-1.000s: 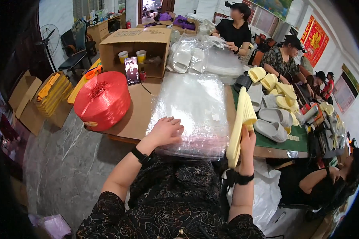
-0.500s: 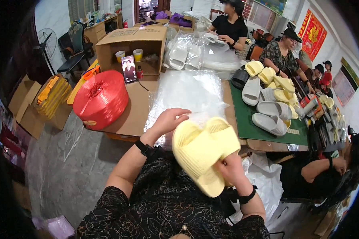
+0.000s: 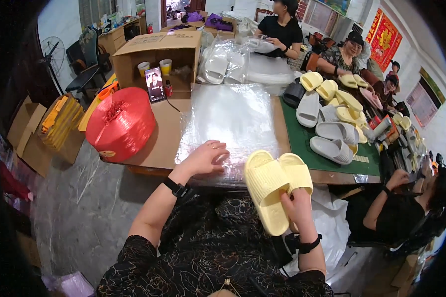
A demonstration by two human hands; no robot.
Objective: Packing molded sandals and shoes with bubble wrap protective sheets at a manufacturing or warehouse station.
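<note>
Bright indoor light; white glare on the clear plastic bags (image 3: pixel 233 116); straight lines bowing toward blackened corners.

Gold character (image 3: pixel 384 40) on red banner (image 3: pixel 388 53); print (image 3: pixel 152 39) on carton (image 3: pixel 158 45) unreadable

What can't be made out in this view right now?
Head view: right hand, partly hidden by the yellow slippers.
Head view: underside of the left hand, hidden by its own back; contact with the plastic bags is unclear.
Head view: a co-worker in black, head partly cut off by the upper edge.
</note>
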